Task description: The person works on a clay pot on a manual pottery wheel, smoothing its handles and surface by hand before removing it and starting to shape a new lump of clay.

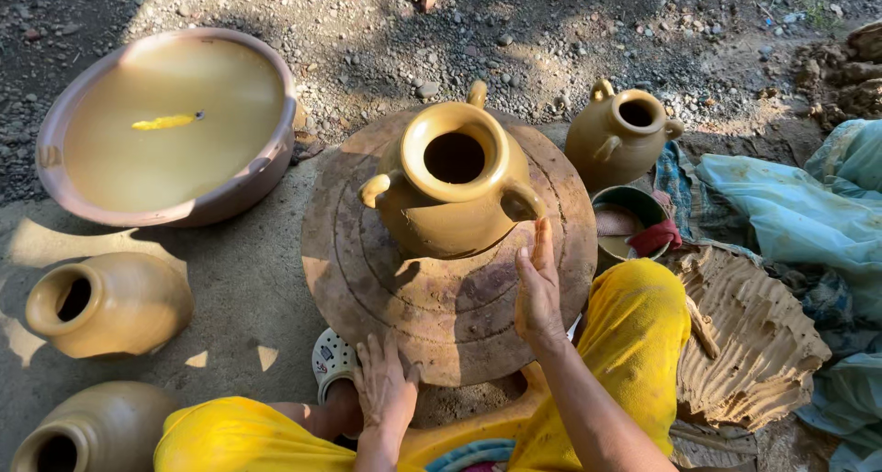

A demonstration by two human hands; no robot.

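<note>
Just past your right hand (pixel 537 293) stands a clay pot (pixel 455 182), wet-looking, smooth with a soft sheen. Under your left hand (pixel 384 385) the round turning board (pixel 441 316) is rough, matt and clay-stained. Beyond it, the basin (pixel 170 127) looks like smooth plastic holding cloudy water. Right of your right hand lies a ridged, coarse clay slab (pixel 744 334) and crumpled cloth (pixel 799 210).

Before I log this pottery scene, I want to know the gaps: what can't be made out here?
Head view only:
- Pot inside: dark in shadow.
- Lower-left jar: cut off by the frame's edge.
- Small bowl contents: partly hidden by a red cloth.
- Basin bottom: hidden by murky water.
</note>
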